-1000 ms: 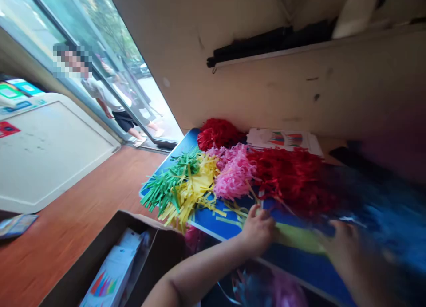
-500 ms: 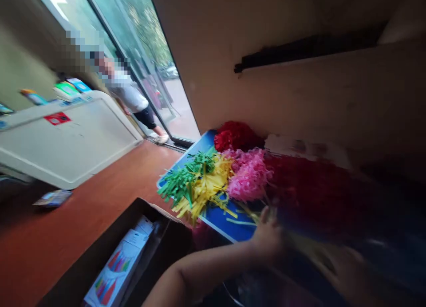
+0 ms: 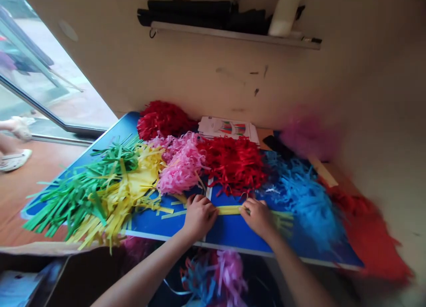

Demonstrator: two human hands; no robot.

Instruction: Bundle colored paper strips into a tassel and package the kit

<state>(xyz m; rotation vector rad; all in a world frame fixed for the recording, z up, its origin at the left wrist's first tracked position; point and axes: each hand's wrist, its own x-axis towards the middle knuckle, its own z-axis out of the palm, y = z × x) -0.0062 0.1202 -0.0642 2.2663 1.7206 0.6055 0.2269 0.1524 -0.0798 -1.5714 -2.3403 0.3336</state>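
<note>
A bundle of yellow strips (image 3: pixel 229 210) lies stretched left to right near the front of a blue table (image 3: pixel 186 229). My left hand (image 3: pixel 200 214) is closed round its left part, with loose ends showing beyond the fingers. Closed on its right part is my right hand (image 3: pixel 257 214), a short span of yellow between the two. Behind my hands sits a red fringed pile (image 3: pixel 234 163), with a pink one (image 3: pixel 183 165) to its left. Yellow fringe (image 3: pixel 141 178) and green fringe (image 3: pixel 80 187) spread over the left end. A blue pile (image 3: pixel 309 200) is right of my right hand.
Another red pile (image 3: pixel 163 120) and printed packages (image 3: pixel 229 128) lie along the wall. Orange-red fringe (image 3: pixel 372 236) hangs at the right end. An open cardboard box (image 3: pixel 40 248) stands lower left. Blue and pink tassels (image 3: pixel 213 276) hang below the edge. A person's feet (image 3: pixel 15 160) show at the left.
The view has swung right and down, bringing the right side of the table and both hands into clearer sight. Most of the person by the door has left the frame.
</note>
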